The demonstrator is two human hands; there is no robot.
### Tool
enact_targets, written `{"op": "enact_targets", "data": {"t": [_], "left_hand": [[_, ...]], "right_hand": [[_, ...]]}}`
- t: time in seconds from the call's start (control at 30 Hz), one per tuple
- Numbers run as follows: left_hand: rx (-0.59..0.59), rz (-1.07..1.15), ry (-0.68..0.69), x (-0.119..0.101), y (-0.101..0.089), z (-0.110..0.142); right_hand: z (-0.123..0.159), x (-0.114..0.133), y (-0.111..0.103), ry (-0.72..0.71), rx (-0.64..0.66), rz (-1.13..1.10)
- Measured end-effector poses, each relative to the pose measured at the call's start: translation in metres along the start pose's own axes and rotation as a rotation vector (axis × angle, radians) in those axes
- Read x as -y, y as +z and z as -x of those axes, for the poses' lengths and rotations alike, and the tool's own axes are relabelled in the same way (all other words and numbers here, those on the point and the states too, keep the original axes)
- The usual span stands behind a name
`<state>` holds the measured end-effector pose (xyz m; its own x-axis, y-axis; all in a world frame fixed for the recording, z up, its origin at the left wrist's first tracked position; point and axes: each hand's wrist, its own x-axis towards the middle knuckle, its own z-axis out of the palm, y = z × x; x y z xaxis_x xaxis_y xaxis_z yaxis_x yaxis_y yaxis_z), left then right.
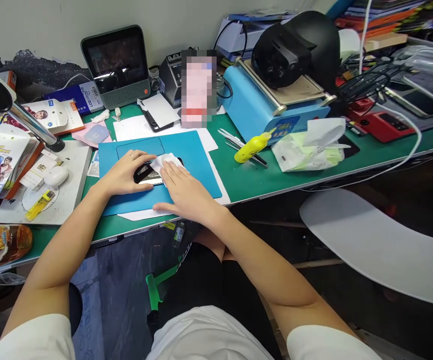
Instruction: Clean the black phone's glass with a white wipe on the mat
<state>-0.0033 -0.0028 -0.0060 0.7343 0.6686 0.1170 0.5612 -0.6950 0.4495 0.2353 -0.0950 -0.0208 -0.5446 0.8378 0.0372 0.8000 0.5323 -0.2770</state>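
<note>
On a blue work mat [204, 172] lies a dark smartphone [150, 176], its surface glossy where it shows. My left hand [126, 172] braces the phone's left end, thumb at the near edge and fingers at the far edge. A white wipe [163, 159] covers the phone's right part. Pressing that wipe down is my right hand [184, 187], with fingers together and the thumb apart on the mat. The hand and wipe hide much of the phone.
Behind the mat stand a smart display [116, 62] and a black phone case [152, 117]. To the right are a yellow squeeze bottle [252, 147], a wipes pack [306, 155] and a blue machine [254, 105]. A lamp [32, 122] and yellow lighter [39, 205] are left.
</note>
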Motion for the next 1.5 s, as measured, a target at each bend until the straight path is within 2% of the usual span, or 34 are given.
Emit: {"op": "enact_targets", "data": {"t": [0.13,0.27,0.4,0.53,0.67,0.8,0.93,1.0,1.13,1.2,1.33,1.5], "left_hand": [[-0.034,-0.011,0.007,-0.002,0.004,-0.003],[-0.025,-0.023,0.029,-0.001,0.005,-0.002],[-0.024,-0.028,0.023,0.002,0.003,0.001],[-0.009,-0.045,0.008,-0.001,0.001,0.000],[0.008,-0.051,0.000,-0.005,0.000,-0.001],[-0.012,-0.052,-0.005,-0.006,0.000,0.000],[-0.022,-0.019,-0.015,-0.004,0.000,0.001],[-0.083,0.000,-0.041,-0.001,-0.001,0.000],[-0.345,-0.032,-0.150,0.007,-0.001,-0.002],[-0.433,-0.054,-0.207,0.010,0.000,-0.002],[-0.467,-0.063,-0.250,0.014,0.003,-0.003],[-0.541,-0.087,-0.261,0.020,0.004,-0.002]], "right_hand": [[0.016,0.015,0.006,-0.070,-0.026,-0.006],[-0.009,0.013,0.000,-0.116,0.025,-0.012],[-0.026,0.004,-0.002,-0.064,0.007,-0.047],[-0.010,0.001,0.003,-0.002,-0.021,-0.050],[0.005,-0.005,-0.001,0.056,-0.010,-0.016],[0.007,-0.014,-0.008,0.097,0.011,-0.016],[0.005,-0.016,-0.003,0.151,-0.047,-0.047],[-0.001,-0.009,0.002,0.165,-0.061,-0.063],[-0.029,0.020,0.007,0.103,-0.044,-0.083],[-0.043,0.037,0.008,0.061,-0.039,-0.084],[-0.051,0.060,0.012,0.004,-0.060,-0.101],[-0.027,0.061,0.016,-0.115,-0.094,-0.052]]}}
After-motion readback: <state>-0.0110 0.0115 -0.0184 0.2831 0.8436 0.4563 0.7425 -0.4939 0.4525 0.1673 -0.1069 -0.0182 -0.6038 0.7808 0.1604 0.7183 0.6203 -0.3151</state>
